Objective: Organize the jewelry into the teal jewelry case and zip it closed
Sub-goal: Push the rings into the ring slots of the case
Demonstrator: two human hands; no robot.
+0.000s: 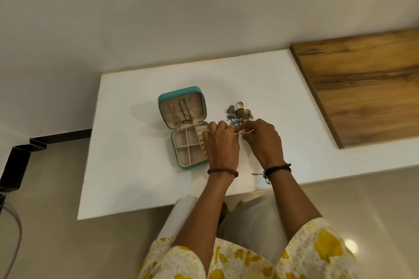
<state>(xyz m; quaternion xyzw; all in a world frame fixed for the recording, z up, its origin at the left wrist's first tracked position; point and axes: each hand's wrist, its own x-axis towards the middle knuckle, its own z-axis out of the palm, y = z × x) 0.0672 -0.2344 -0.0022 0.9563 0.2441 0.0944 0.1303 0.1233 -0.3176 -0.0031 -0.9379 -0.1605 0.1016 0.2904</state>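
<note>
The teal jewelry case [163, 99] lies open on the white table [140, 176], lid flat at the back with chains hanging in it, beige compartments in front. A small heap of jewelry [239, 113] with a gold ring lies right of the case. My left hand [221, 145] and my right hand [263, 140] meet just in front of the heap, fingers curled, pinching a small thin piece between them. The piece is too small to identify. My left hand covers the case's right edge.
A wooden panel [367, 88] adjoins the table at the right. A black bracket [20, 154] and a cable [13, 233] sit at the far left above the floor. My lap is under the table's near edge.
</note>
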